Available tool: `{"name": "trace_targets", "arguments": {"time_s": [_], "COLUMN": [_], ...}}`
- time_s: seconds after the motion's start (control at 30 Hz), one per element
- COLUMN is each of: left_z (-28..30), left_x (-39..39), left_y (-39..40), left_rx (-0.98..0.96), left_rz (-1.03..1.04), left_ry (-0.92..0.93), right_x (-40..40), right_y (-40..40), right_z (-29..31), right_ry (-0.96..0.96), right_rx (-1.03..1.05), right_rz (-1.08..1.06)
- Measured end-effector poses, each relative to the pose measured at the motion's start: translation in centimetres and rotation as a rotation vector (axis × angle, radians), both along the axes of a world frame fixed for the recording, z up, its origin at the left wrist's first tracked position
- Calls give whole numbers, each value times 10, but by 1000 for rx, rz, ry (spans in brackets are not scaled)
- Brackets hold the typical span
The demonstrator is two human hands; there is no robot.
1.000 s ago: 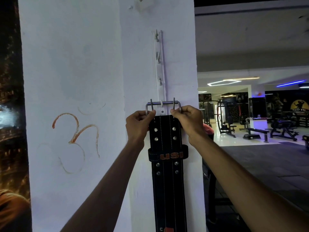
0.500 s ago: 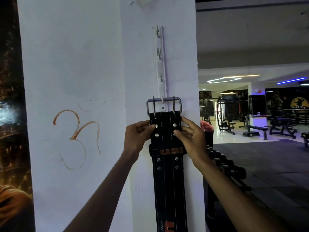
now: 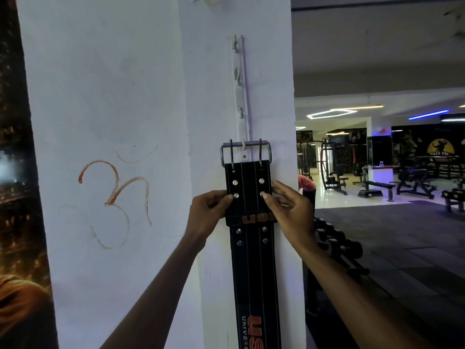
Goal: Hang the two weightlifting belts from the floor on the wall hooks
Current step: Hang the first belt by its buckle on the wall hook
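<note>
nearest to us our two bare forearms reach up from the bottom edge toward the white pillar. our left hand [image 3: 210,211] has its fingertips pinched lightly on the left edge of the wide black leather weightlifting belt with silver rivets and orange lettering [image 3: 249,197], and our right hand [image 3: 289,210] does the same on the right edge, thumb just by a rivet. each grip is only partly closed, fingers curled on the belt's border rather than wrapped round it, so it reads as steadying more than carrying.

the belt hangs flat and straight down the pillar face, running out of view below. just above our hands its steel double-prong buckle [image 3: 246,152] sits over the lowest small white hook [image 3: 243,144] of the narrow white vertical hook rail [image 3: 239,96]; the buckle bar appears to rest on that hook. three more hooks higher on the rail are free.

we judge the first belt to be hung and this step to be the final straightening. the next move calls for easing both hands off without dragging the buckle from its hook, then going down for the second belt, which we cannot see here.

far right, the gym floor holds a row of dumbbells [image 3: 337,243] and benches [image 3: 377,187].
</note>
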State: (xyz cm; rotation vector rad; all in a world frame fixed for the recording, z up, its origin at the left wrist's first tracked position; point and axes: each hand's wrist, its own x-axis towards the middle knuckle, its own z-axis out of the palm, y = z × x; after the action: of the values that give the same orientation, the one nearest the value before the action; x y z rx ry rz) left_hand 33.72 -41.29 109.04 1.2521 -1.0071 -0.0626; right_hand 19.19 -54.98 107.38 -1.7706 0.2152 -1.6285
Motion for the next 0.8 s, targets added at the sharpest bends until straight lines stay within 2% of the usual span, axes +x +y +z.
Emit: {"name": "trace_targets", "arguments": {"time_s": [0.1,0.27,0.37,0.47,0.6,0.8], "left_z": [-7,-58,-102,-164,-266,-440], "left_x": [1,-10,-28,-45,-75,-126], "left_y": [8,29,52,86,147,274], "left_rx": [-27,14,66,153,368,737], "left_rz": [38,284,345,398,440,452], "left_ry": [69,-162,-188,-194,-165,63], "right_x": [-9,-27,-41,-57,-82,-130], "right_y": [11,38,62,93,143,251], "right_z": [-13,-57,-105,-171,-285,-461], "right_ry": [46,106,271,460,656,1001], "right_rx": [-77,-293,-385,-449,-420,-313], "right_rz": [-147,-389,-437,-384,-277,-48]}}
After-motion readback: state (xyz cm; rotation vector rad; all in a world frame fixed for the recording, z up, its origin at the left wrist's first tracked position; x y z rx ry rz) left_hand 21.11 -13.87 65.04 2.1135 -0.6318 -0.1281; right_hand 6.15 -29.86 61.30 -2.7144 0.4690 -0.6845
